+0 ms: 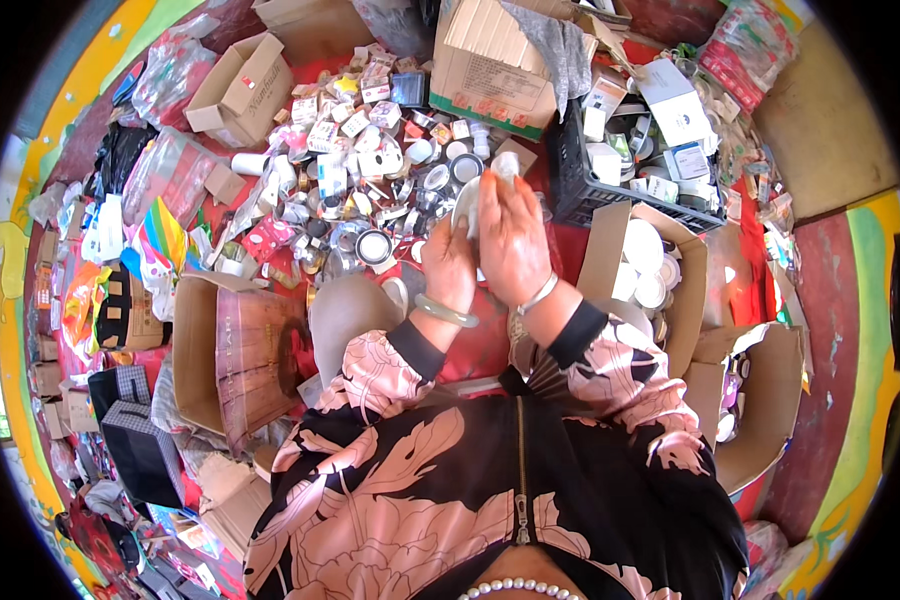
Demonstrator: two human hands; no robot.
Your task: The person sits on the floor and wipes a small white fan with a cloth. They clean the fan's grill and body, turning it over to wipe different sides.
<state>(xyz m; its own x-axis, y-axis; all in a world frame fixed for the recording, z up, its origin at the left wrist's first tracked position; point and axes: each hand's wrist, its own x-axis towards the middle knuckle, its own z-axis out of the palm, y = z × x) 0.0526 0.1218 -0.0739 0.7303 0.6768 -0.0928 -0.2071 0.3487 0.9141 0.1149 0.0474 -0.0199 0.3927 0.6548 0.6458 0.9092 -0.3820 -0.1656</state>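
STEP: two-handed handling, apparently; left hand (450, 265): finger closure cannot be told; right hand (515, 240): fingers together, extended, grip hidden; white piece (463, 207): 12 o'clock, between palms; NEXT: probably requires steady support.

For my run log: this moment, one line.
left hand, right hand: close together; white item: at hands, kind unclear; ahead: small-container heap; ahead right: black crate

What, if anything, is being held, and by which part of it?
Apparently a pale, round-edged object between the left grip and right grip; the exact place of the hold is hidden.
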